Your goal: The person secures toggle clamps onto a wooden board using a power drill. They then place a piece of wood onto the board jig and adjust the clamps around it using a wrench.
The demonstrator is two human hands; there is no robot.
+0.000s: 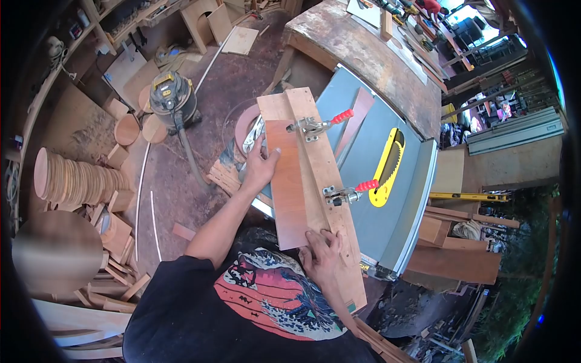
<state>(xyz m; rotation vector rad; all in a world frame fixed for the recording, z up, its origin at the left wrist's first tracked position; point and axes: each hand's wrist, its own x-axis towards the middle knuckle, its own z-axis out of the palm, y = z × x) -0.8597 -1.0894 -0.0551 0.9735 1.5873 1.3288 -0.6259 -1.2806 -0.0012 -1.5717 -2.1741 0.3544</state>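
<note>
A reddish-brown wooden board [287, 175] lies lengthwise on a long plywood jig [339, 230]. My left hand [261, 168] grips the board's left edge, thumb on top and the other fingers partly hidden. At its near end, my right hand [322, 254] has its curled fingers on the board's corner, against the jig. Two toggle clamps with red handles, the far clamp [315, 126] and the near clamp [344, 193], are fixed on the jig. The far clamp's tip is by the board's edge. Under the jig is a grey table saw [363, 163].
A toothed blade shows in the saw's yellow insert [386, 172], right of the jig. Beyond the saw is a worn workbench [339, 36]. A shop vacuum [173, 100] and stacked wooden discs [78, 175] stand to the left. A person [431, 7] is at the far top right.
</note>
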